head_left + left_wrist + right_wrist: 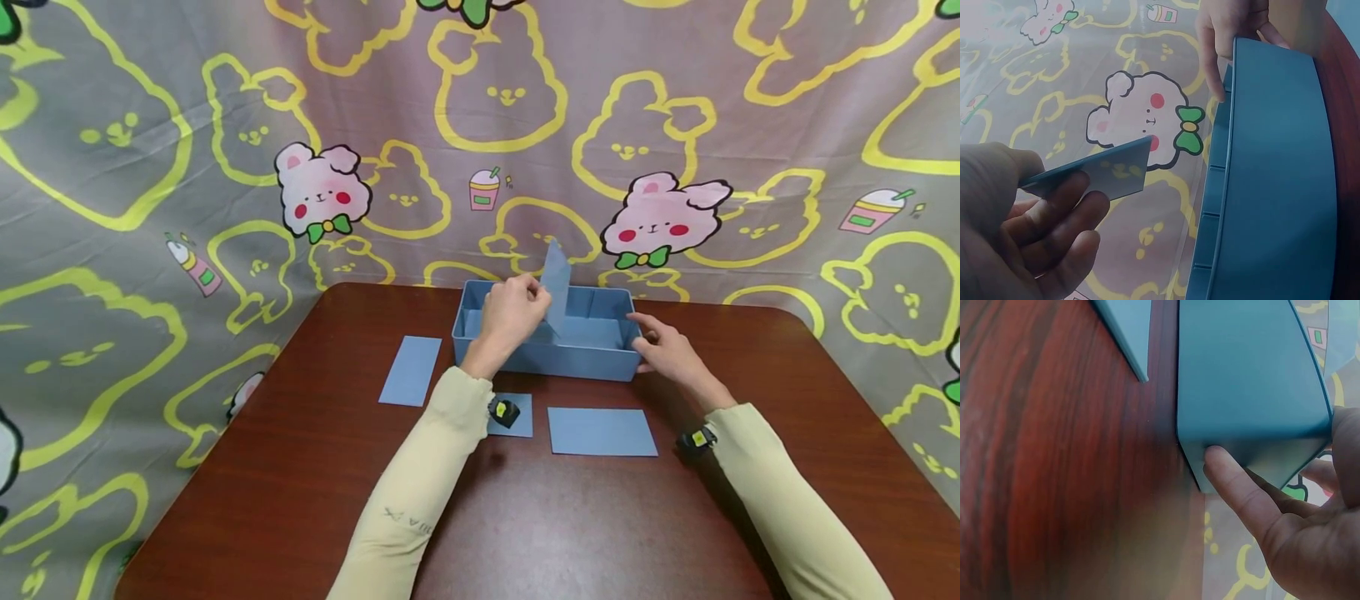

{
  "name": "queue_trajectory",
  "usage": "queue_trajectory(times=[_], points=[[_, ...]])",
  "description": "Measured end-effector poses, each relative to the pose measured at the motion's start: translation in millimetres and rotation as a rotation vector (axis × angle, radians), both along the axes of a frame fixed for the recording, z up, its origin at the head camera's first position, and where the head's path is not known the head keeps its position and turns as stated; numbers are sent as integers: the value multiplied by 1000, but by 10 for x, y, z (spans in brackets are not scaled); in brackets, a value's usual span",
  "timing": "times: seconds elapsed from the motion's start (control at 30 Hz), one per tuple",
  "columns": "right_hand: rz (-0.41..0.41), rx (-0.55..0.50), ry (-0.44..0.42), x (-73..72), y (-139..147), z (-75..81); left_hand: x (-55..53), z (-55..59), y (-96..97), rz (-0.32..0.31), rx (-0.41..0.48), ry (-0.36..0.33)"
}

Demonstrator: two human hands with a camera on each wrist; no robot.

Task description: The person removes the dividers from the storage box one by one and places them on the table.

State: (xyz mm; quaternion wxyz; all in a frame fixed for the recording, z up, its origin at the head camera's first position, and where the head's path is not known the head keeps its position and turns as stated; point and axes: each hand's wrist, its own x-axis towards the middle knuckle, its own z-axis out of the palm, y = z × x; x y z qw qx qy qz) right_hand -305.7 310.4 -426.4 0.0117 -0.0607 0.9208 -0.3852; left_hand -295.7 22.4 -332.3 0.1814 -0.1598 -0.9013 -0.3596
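A flat blue panel [557, 287] stands on edge above the open blue box [570, 362]. My left hand [513, 312] pinches it by one edge between thumb and fingers; the panel [1100, 170] stays apart from the box wall in the left wrist view. At the box's right end, my right hand [671, 354] holds the end wall, with a finger over the rim. One straight digit of the right hand [1310, 544] presses the outside of that wall in the right wrist view. Inside the box [1279, 169], slots or ribs line the long wall.
On the brown table [600, 517] lie more blue panels: one left of the box [411, 371], one partly under the left forearm [517, 417], and one in front [602, 432]. A patterned curtain [502, 167] hangs close behind the table.
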Motion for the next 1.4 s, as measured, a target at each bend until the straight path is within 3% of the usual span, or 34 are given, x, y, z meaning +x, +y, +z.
queue_trajectory(times=[0.4,0.87,1.17,1.4], points=[[7,-5,0,-5,10,10,-14,-19,-120,-6,41,2],[11,-17,-9,10,15,9,20,-67,-306,34,47,-4],[7,-7,-11,-2,6,-7,28,-112,-515,75,60,36],[18,-7,-7,2,10,17,49,-140,-713,84,115,18]])
